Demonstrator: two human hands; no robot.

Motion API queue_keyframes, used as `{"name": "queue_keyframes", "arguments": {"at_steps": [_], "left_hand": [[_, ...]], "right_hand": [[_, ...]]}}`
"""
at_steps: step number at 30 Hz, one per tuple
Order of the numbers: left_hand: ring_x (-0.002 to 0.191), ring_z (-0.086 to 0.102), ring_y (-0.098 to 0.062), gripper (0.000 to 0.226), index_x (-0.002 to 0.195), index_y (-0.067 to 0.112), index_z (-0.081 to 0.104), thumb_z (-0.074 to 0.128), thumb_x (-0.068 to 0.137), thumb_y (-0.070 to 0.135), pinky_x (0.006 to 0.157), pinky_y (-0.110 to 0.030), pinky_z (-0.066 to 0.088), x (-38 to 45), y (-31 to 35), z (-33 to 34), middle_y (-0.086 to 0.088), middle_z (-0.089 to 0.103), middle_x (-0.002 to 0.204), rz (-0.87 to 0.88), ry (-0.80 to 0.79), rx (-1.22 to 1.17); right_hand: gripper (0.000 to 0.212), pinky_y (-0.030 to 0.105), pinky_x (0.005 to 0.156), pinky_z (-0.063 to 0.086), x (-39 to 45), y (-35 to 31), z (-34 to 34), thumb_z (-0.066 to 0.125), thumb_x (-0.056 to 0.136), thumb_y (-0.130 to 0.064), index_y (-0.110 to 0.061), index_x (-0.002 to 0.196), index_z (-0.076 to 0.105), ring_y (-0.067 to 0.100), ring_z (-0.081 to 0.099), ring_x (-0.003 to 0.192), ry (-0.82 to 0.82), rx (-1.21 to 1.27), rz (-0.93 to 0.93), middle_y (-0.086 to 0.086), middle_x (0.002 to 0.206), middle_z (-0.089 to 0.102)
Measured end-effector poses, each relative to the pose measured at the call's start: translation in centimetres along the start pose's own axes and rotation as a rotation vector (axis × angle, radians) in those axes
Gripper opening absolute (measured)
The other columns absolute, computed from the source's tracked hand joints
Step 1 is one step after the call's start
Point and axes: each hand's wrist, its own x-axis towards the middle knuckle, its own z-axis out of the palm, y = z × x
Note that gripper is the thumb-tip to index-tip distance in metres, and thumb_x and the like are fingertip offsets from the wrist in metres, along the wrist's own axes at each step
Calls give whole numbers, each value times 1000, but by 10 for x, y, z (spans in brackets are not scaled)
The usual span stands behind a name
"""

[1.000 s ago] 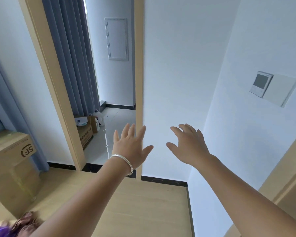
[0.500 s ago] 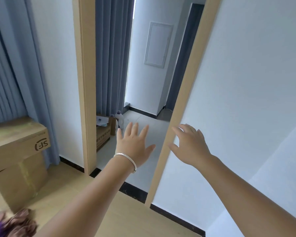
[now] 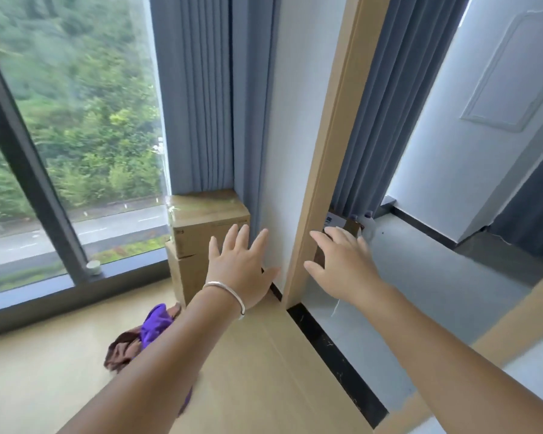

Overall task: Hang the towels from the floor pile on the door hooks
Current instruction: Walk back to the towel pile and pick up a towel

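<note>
Lying heaped: two towels (image 3: 138, 339); two hands (image 3: 242, 270) empty.

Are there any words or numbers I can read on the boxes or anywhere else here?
None can be read.
Cardboard boxes: a small dark mark on the upper box's front, too blurred to read.
Box behind the door frame: a label with dark print, too small to read.
Wall panel: blank.
</note>
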Motion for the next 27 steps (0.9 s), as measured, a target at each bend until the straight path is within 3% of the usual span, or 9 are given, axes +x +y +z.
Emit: {"name": "queue_keyframes", "arguments": {"at_steps": [6, 14, 27], "left_hand": [[149, -2, -24, 74, 151, 36, 5, 32, 90, 67, 116, -55, 4, 28, -56, 7, -4, 8, 161, -274, -19, 99], [149, -3, -22, 74, 152, 36, 2, 32, 91, 67, 118, -55, 6, 68, -83, 5, -2, 6, 162, -530, -49, 198], [149, -1, -22, 75, 152, 34, 2, 34, 92, 64, 116, -54, 5, 48, -169, 53, -5, 8, 161, -806, -172, 210]], "right_hand": [[60, 50, 117, 13, 92, -38, 34, 45, 93, -51, -30, 147, 29, 19, 15, 144, -24, 121, -270, 0, 154, 26], [61, 52, 118, 9, 193, -63, 64, 45, 93, -51, -31, 147, 26, 20, 15, 145, -83, 183, -564, 0, 155, 26], [71, 51, 118, 8, 251, -160, 154, 48, 92, -53, -28, 151, 18, 20, 14, 145, -290, 165, -826, 2, 157, 21]]}}
